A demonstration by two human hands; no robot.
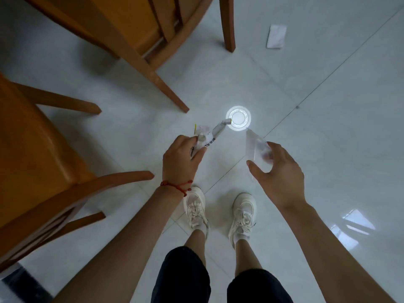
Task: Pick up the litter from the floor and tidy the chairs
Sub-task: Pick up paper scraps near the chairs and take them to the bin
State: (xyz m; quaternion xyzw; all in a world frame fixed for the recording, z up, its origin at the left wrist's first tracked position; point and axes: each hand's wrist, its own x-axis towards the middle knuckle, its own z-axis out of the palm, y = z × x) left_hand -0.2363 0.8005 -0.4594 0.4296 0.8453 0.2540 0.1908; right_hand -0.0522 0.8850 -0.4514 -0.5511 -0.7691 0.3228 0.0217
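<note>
My left hand point(182, 159) is closed around a bunch of litter point(211, 136): crumpled white paper, a printed wrapper and a grey tube sticking out past the fingers. In my right hand point(278, 171) is a thin white sheet of paper point(253, 145), pinched between thumb and fingers and standing on edge. Another white paper point(276, 36) lies flat on the floor at the upper right. One wooden chair point(122, 33) stands at the top, its legs reaching toward the middle. A second wooden chair point(37, 162) is at my left, its curved backrest close to my left forearm.
The floor point(328, 127) is glossy white tile with a round reflection of a ceiling lamp point(238, 117) just beyond my hands. My two white shoes point(218, 212) stand below the hands. A chair leg point(227, 25) stands near the loose paper.
</note>
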